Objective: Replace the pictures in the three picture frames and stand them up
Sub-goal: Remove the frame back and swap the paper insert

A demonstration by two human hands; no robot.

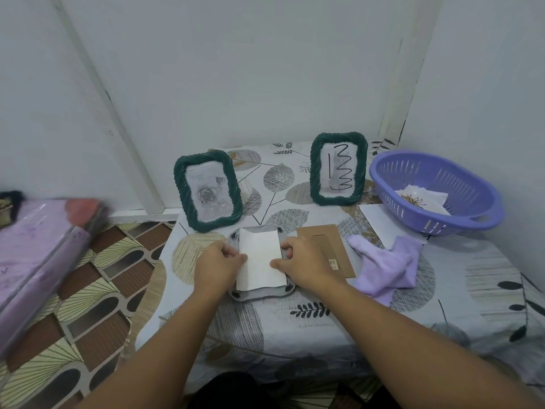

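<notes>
A third picture frame (259,293) is laid face down at the near middle of the surface (324,329), which is covered with a leaf-patterned cloth. A white picture sheet (259,258) is positioned over the open back of this frame, with its blank side up and its edges slightly curled. The sheet is pinched at its left edge by the left hand (216,262) and at its right edge by the right hand (303,261); each grip is closed on the paper with curled fingers and thumb.

A brown cardboard backing board (327,246) is placed flat just to the right of the face-down frame, partly under the right hand. A crumpled lilac cloth (386,267) is found beside the board.

Two dark green picture frames are set upright behind the work area. A grey rose print is shown in the left standing frame (208,190); black hand-drawn marks are shown in the right standing frame (338,169).

A purple slotted basket (460,214) is located at the right rear of the surface, with a printed picture (421,197) inside. A white sheet (383,222) lies partly under the basket.
</notes>
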